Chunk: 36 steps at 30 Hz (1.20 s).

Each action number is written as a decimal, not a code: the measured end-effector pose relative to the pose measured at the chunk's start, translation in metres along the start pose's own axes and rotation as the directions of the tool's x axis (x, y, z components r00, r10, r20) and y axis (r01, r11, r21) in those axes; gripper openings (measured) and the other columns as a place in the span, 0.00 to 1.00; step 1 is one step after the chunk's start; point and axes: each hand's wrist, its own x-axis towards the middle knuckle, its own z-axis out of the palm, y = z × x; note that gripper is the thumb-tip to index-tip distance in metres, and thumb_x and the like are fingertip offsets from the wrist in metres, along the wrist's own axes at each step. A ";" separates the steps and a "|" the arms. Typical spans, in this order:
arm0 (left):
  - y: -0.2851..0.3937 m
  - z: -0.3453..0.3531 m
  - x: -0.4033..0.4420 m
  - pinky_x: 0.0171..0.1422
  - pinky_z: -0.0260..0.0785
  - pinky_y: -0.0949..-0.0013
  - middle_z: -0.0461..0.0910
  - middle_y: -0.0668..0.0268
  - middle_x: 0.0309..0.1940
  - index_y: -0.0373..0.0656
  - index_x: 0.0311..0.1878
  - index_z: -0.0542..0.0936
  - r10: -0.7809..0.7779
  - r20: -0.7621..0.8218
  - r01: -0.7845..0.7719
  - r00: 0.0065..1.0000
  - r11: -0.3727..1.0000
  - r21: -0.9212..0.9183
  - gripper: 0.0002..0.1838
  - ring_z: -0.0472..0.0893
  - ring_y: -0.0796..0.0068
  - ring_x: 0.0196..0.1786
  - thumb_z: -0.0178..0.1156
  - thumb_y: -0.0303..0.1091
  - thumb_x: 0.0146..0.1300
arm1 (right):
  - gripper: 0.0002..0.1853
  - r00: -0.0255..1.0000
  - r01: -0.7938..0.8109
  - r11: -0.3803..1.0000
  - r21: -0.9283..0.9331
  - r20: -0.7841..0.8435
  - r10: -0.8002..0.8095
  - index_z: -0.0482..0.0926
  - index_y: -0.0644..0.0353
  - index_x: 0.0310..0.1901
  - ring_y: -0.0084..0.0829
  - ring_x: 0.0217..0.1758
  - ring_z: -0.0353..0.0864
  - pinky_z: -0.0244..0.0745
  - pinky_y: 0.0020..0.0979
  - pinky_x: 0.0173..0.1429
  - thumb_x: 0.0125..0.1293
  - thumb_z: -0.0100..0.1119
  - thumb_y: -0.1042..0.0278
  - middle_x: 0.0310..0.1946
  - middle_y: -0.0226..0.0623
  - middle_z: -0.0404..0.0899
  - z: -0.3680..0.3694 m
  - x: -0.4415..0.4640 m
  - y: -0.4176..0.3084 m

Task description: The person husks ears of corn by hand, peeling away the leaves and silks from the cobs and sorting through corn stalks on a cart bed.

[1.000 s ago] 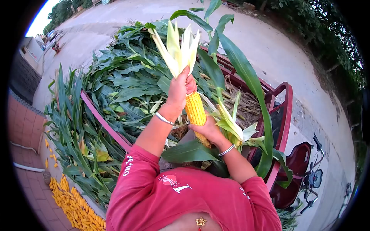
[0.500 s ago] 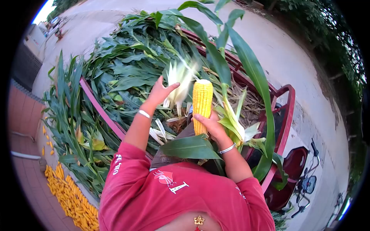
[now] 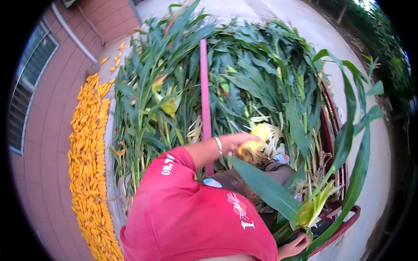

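Note:
My left hand [image 3: 242, 142], with a bracelet at its wrist, is wrapped around a peeled yellow ear of corn [image 3: 261, 132] above my lap. The ear is partly blurred, and brown silk hangs just below my fingers. Pale stripped husks [image 3: 275, 138] lie right behind the ear. Low at the right, my right hand [image 3: 298, 246] has its fingers curled around the lower part of a green corn stalk [image 3: 324, 185]. Opened husk leaves [image 3: 317, 204] stick up from the stalk just above that hand. A long leaf of it crosses my legs.
Cut corn stalks [image 3: 261, 87] are heaped around me inside a cart's red rails [image 3: 344, 169], with a pink bar [image 3: 204, 87] on the left. Peeled ears [image 3: 89, 174] are piled along a tiled wall [image 3: 48, 130]. Beyond lies a paved road [image 3: 370, 182].
The view has turned left. The peeled ear has passed from my right hand to my left, which no longer has the loose husk near it. My right hand has dropped to the stalk.

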 end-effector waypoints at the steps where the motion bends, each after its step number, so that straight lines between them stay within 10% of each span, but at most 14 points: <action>1: 0.017 -0.017 -0.036 0.39 0.77 0.66 0.81 0.61 0.35 0.37 0.49 0.73 0.072 -0.102 -0.067 0.992 0.996 0.055 0.22 0.82 0.69 0.34 0.63 0.42 0.58 | 0.13 1.000 -0.026 0.995 0.096 -0.008 0.027 0.70 0.70 0.46 0.37 0.40 0.78 0.74 0.35 0.48 0.64 0.56 0.71 0.35 0.44 0.76 0.004 -0.025 0.039; 4: 0.066 -0.087 -0.172 0.37 0.77 0.66 0.81 0.60 0.37 0.38 0.52 0.73 0.698 -0.422 -0.535 0.579 0.716 0.449 0.23 0.81 0.69 0.33 0.61 0.42 0.59 | 0.20 0.956 -0.217 0.961 0.170 0.237 0.173 0.67 0.70 0.50 0.43 0.39 0.80 0.76 0.39 0.46 0.60 0.60 0.71 0.35 0.47 0.77 0.039 -0.074 0.088; 6: 0.101 -0.180 -0.293 0.45 0.76 0.65 0.79 0.58 0.41 0.34 0.53 0.70 0.899 -0.383 -0.918 0.213 0.318 0.236 0.26 0.80 0.67 0.40 0.57 0.46 0.61 | 0.20 0.862 -0.270 0.962 0.027 0.452 0.230 0.67 0.70 0.50 0.44 0.39 0.80 0.76 0.39 0.45 0.59 0.60 0.71 0.35 0.48 0.77 0.068 -0.077 0.071; 8: 0.112 -0.227 -0.406 0.57 0.74 0.63 0.75 0.52 0.50 0.31 0.59 0.63 0.862 -0.464 -0.959 -0.204 -0.271 -0.081 0.32 0.78 0.64 0.52 0.52 0.51 0.65 | 0.21 0.796 -0.230 0.973 -0.032 0.568 0.207 0.67 0.70 0.51 0.45 0.39 0.80 0.76 0.40 0.45 0.59 0.60 0.71 0.35 0.49 0.77 0.087 -0.072 0.057; 9: 0.107 -0.246 -0.449 0.64 0.70 0.61 0.72 0.51 0.54 0.32 0.63 0.58 0.557 -0.763 -0.922 -0.328 -0.365 0.130 0.31 0.74 0.62 0.57 0.46 0.49 0.69 | 0.21 0.765 -0.199 0.978 -0.055 0.615 0.191 0.67 0.70 0.51 0.45 0.39 0.80 0.76 0.40 0.45 0.58 0.60 0.71 0.35 0.49 0.77 0.093 -0.069 0.052; 12: 0.084 -0.257 -0.454 0.58 0.73 0.61 0.77 0.55 0.46 0.39 0.47 0.70 0.569 -0.683 -0.889 -0.457 -0.310 0.337 0.19 0.77 0.64 0.52 0.47 0.48 0.69 | 0.22 0.698 -0.124 0.987 -0.098 0.699 0.157 0.66 0.69 0.51 0.46 0.39 0.80 0.76 0.40 0.45 0.58 0.61 0.70 0.35 0.50 0.77 0.105 -0.061 0.040; 15: 0.067 -0.221 -0.354 0.58 0.72 0.65 0.77 0.58 0.46 0.39 0.50 0.72 0.699 -0.650 -0.889 -0.299 0.045 0.456 0.18 0.78 0.67 0.51 0.54 0.43 0.65 | 0.23 0.641 -0.058 0.988 -0.141 0.754 0.145 0.66 0.69 0.51 0.47 0.39 0.80 0.76 0.41 0.45 0.57 0.61 0.70 0.35 0.51 0.78 0.108 -0.054 0.033; 18: 0.035 -0.108 -0.190 0.57 0.70 0.68 0.78 0.61 0.47 0.39 0.52 0.74 0.883 -0.401 -0.698 0.245 0.448 0.559 0.19 0.78 0.71 0.50 0.60 0.39 0.61 | 0.23 0.593 -0.006 0.979 -0.202 0.788 0.166 0.66 0.69 0.51 0.47 0.39 0.80 0.76 0.41 0.45 0.56 0.61 0.70 0.35 0.52 0.78 0.100 -0.046 0.029; 20: 0.008 -0.004 -0.122 0.57 0.70 0.71 0.78 0.63 0.47 0.39 0.54 0.76 0.845 0.097 -0.598 0.526 0.286 0.748 0.21 0.78 0.74 0.50 0.65 0.36 0.59 | 0.24 0.561 0.017 0.966 -0.259 0.802 0.205 0.65 0.69 0.51 0.48 0.39 0.80 0.76 0.42 0.45 0.56 0.62 0.70 0.35 0.52 0.78 0.085 -0.047 0.024; 23: -0.040 0.141 -0.068 0.62 0.64 0.55 0.75 0.58 0.51 0.40 0.54 0.74 0.277 0.925 -0.840 0.260 -0.408 0.358 0.27 0.74 0.55 0.55 0.67 0.37 0.50 | 0.25 0.516 0.018 0.935 -0.355 0.804 0.295 0.65 0.69 0.51 0.49 0.39 0.80 0.76 0.42 0.45 0.55 0.62 0.69 0.36 0.53 0.78 0.056 -0.051 0.024; 26: -0.136 0.198 0.014 0.65 0.60 0.58 0.75 0.62 0.51 0.42 0.54 0.73 -0.290 0.954 -0.722 -0.081 -0.642 -0.257 0.24 0.72 0.60 0.59 0.59 0.35 0.51 | 0.25 0.476 0.005 0.889 -0.459 0.782 0.402 0.65 0.68 0.52 0.50 0.39 0.80 0.76 0.43 0.45 0.54 0.62 0.69 0.36 0.54 0.78 0.026 -0.059 0.022; 28: -0.183 0.204 0.037 0.60 0.63 0.61 0.77 0.65 0.41 0.45 0.43 0.76 -0.532 0.846 -0.756 0.014 -0.560 -0.339 0.13 0.74 0.64 0.52 0.56 0.34 0.53 | 0.26 0.455 -0.022 0.855 -0.518 0.756 0.470 0.65 0.68 0.52 0.50 0.39 0.80 0.76 0.43 0.44 0.54 0.63 0.69 0.36 0.55 0.78 0.006 -0.067 0.015; 32: -0.200 0.206 0.066 0.50 0.64 0.66 0.76 0.70 0.31 0.50 0.31 0.75 -0.678 0.735 -0.765 0.025 -0.486 -0.422 0.04 0.76 0.69 0.42 0.57 0.36 0.51 | 0.27 0.488 -0.075 0.836 -0.544 0.711 0.506 0.64 0.68 0.52 0.52 0.39 0.80 0.76 0.44 0.44 0.53 0.63 0.68 0.36 0.56 0.78 -0.015 -0.067 0.005; 36: -0.187 0.235 0.063 0.47 0.66 0.67 0.75 0.70 0.28 0.50 0.29 0.74 -0.499 0.865 -0.752 0.054 -0.590 -0.294 0.04 0.77 0.70 0.39 0.56 0.35 0.49 | 0.27 0.650 -0.163 0.882 -0.442 0.624 0.433 0.66 0.64 0.50 0.56 0.41 0.78 0.74 0.48 0.43 0.46 0.63 0.69 0.38 0.60 0.77 -0.043 -0.024 -0.038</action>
